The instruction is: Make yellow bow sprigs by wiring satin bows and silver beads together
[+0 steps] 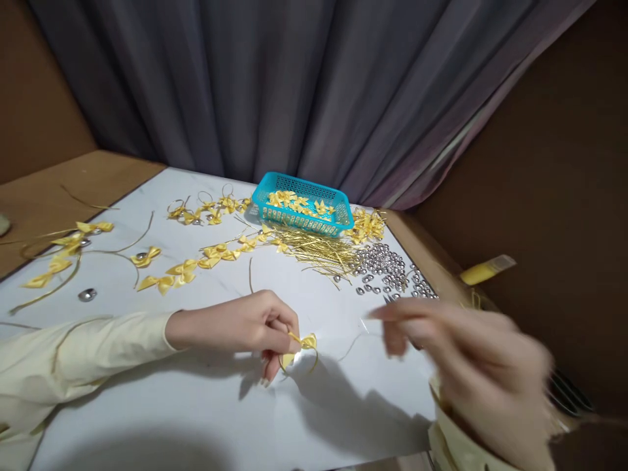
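Note:
My left hand (250, 324) pinches a yellow ribbon bow (309, 341) low over the white tabletop. A gold cord (316, 362) curls down from the bow in a loop. To the right, my right hand (466, 360) is raised above the table, smeared by motion. Its thumb and forefinger are pressed together, and whatever lies between them is too blurred to name. Between the two hands runs a thin pale thread (352, 345); whether either hand holds it I cannot tell.
Behind stands a turquoise basket (304, 226) with yellow bows. Cut gold cords (318, 252) and a heap of silver beads (385, 261) lie in front of it. A row of bows (210, 256) stretches left. A yellow tube (485, 269) is at the right edge.

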`<state>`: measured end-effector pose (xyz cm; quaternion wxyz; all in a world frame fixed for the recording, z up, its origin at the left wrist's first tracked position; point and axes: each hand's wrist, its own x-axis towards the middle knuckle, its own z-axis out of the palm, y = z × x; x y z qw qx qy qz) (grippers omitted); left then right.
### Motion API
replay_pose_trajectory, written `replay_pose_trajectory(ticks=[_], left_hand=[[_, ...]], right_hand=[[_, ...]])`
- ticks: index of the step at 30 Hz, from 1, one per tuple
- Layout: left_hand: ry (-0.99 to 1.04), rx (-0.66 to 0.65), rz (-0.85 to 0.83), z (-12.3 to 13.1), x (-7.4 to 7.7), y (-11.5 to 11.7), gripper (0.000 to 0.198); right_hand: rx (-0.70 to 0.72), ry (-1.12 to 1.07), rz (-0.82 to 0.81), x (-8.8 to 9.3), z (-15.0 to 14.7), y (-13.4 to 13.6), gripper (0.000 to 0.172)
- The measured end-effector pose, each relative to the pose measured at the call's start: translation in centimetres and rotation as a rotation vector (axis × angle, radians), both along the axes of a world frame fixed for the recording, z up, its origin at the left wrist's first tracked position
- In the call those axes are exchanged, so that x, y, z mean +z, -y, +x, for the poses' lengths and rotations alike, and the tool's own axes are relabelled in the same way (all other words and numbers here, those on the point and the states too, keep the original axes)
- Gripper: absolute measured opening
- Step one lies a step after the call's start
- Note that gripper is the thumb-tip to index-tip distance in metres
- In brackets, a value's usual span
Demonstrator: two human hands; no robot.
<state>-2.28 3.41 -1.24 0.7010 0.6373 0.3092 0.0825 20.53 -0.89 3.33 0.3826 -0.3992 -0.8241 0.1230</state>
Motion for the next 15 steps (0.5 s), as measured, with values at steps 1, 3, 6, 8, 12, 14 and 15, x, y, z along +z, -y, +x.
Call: replay_pose_trajectory(ticks=[1, 3, 6, 8, 12, 14, 15], left_hand=[[0.001, 0.006, 0.009, 0.0, 0.0, 0.0, 0.021], [-0.005, 0.016, 0.04, 0.0, 0.2, 0.1, 0.021], [-0.04, 0.031, 0.098, 0.1, 0.4, 0.2, 0.021], [-0.069, 0.029, 0.13, 0.2, 0.5, 0.2, 0.021], [-0.122, -0.021, 0.214, 0.0, 1.0, 0.2, 0.024], [-0.155, -0.051, 0.265, -0.1, 1.4, 0.1, 0.027], [-0.173, -0.065, 0.284, -0.2, 1.6, 0.1, 0.028]], right_hand=[[0.057, 0.067, -0.076, -0.5, -0.3, 0.0, 0.016], [0.152, 0.183, -0.235, -1.8, -1.0, -0.3, 0.02], [0.209, 0.268, -0.423, -3.2, -1.9, -0.8, 0.024], [0.205, 0.265, -0.487, -3.6, -2.1, -1.0, 0.023], [0.236, 0.223, -0.604, -3.1, -2.0, -1.4, 0.024], [0.246, 0.214, -0.629, -2.8, -1.9, -1.5, 0.023], [0.246, 0.215, -0.632, -2.6, -1.9, -1.6, 0.023]])
